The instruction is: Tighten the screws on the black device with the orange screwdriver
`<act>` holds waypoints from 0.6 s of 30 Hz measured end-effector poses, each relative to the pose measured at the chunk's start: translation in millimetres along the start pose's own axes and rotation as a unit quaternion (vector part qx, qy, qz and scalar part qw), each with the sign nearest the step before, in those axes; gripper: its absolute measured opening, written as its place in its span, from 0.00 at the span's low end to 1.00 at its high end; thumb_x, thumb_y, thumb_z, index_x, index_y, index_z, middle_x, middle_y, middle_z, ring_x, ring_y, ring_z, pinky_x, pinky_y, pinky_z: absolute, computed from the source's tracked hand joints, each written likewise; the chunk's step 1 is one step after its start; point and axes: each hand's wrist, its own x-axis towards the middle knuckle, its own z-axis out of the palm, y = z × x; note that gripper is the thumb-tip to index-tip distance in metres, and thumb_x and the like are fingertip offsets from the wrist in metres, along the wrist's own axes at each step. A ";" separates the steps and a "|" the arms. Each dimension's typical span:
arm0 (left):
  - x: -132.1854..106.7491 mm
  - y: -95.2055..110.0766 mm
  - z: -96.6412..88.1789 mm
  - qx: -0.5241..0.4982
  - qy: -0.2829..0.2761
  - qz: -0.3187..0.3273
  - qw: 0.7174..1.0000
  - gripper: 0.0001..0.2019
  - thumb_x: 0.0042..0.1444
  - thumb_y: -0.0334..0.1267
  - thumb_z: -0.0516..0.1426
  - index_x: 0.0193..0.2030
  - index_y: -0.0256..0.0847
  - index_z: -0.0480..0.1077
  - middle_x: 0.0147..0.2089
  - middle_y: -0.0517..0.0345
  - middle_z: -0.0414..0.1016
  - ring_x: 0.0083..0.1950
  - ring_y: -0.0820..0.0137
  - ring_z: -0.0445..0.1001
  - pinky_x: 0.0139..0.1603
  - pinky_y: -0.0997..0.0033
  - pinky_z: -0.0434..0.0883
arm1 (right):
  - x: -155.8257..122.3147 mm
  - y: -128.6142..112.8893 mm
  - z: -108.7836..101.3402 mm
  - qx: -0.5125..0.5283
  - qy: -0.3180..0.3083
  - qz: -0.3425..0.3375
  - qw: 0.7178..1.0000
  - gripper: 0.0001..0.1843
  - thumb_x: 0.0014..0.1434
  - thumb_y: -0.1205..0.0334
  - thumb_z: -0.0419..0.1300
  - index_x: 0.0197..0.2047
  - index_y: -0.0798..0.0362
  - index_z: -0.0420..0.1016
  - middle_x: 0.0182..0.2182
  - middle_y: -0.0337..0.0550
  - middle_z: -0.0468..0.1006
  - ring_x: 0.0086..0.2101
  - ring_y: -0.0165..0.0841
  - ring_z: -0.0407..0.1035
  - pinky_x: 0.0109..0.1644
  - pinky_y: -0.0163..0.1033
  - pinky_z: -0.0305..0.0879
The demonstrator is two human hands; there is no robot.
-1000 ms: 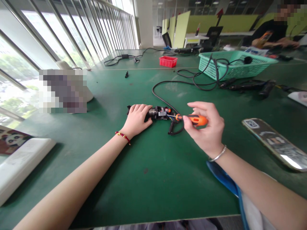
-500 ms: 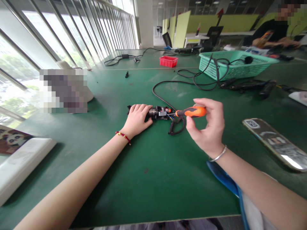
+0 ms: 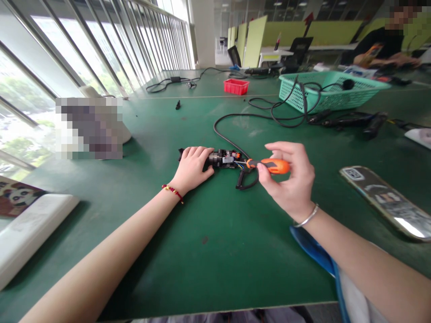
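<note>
A small black device with exposed wiring and a black cable lies on the green table. My left hand is closed over its left end and presses it down. My right hand pinches an orange-handled screwdriver, held nearly level, its thin metal tip touching the device's right end. A red string bracelet is on my left wrist, a silver bangle on my right.
A phone lies at the right. A teal basket with cables and a red tray stand farther back. Black tools lie beside the basket. A white box sits at left. Another person sits at the far right.
My right hand lifted the screwdriver handle, then lowered it again, turning it between the fingers. The tip stayed at the device. My left hand has not moved.
</note>
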 end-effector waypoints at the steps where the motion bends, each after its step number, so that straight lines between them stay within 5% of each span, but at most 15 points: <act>1: 0.1 0.2 -0.2 -0.002 -0.002 0.000 1.000 0.23 0.55 0.40 0.50 0.58 0.39 0.63 0.55 0.49 0.70 0.57 0.57 0.65 0.62 0.55 0.57 | 0.0 -0.9 -0.4 -0.011 -0.008 0.013 1.000 0.12 0.51 0.62 0.63 0.41 0.49 0.71 0.24 0.36 0.71 0.29 0.33 0.69 0.35 0.40 0.70; 3: 0.1 0.6 -0.3 -0.006 -0.003 -0.002 1.000 0.23 0.55 0.40 0.50 0.58 0.40 0.63 0.55 0.49 0.70 0.57 0.57 0.65 0.62 0.55 0.57 | -0.1 -2.1 -0.8 -0.024 -0.016 0.023 0.999 0.09 0.51 0.60 0.63 0.38 0.49 0.71 0.21 0.35 0.69 0.28 0.33 0.68 0.35 0.39 0.70; 9: 0.3 0.8 0.2 -0.003 -0.003 -0.001 1.000 0.23 0.55 0.40 0.50 0.58 0.39 0.63 0.55 0.49 0.70 0.57 0.57 0.65 0.62 0.55 0.57 | -0.4 0.6 0.1 0.018 0.008 -0.029 0.999 0.22 0.50 0.65 0.61 0.50 0.49 0.67 0.42 0.45 0.75 0.38 0.36 0.71 0.41 0.43 0.71; 14: 0.4 0.7 0.1 0.000 -0.001 0.001 1.000 0.23 0.56 0.40 0.50 0.58 0.38 0.63 0.55 0.49 0.70 0.57 0.57 0.65 0.62 0.56 0.57 | 0.4 -1.6 -0.9 -0.015 -0.010 0.020 1.000 0.08 0.51 0.62 0.62 0.37 0.49 0.72 0.23 0.36 0.71 0.27 0.33 0.68 0.34 0.39 0.69; 18: 0.3 0.6 0.0 -0.001 0.000 0.001 1.000 0.23 0.55 0.40 0.50 0.58 0.38 0.63 0.54 0.49 0.70 0.56 0.57 0.65 0.62 0.55 0.58 | 0.1 -0.3 0.1 0.003 0.007 -0.016 1.000 0.17 0.50 0.64 0.62 0.45 0.49 0.70 0.34 0.41 0.75 0.32 0.34 0.70 0.37 0.42 0.71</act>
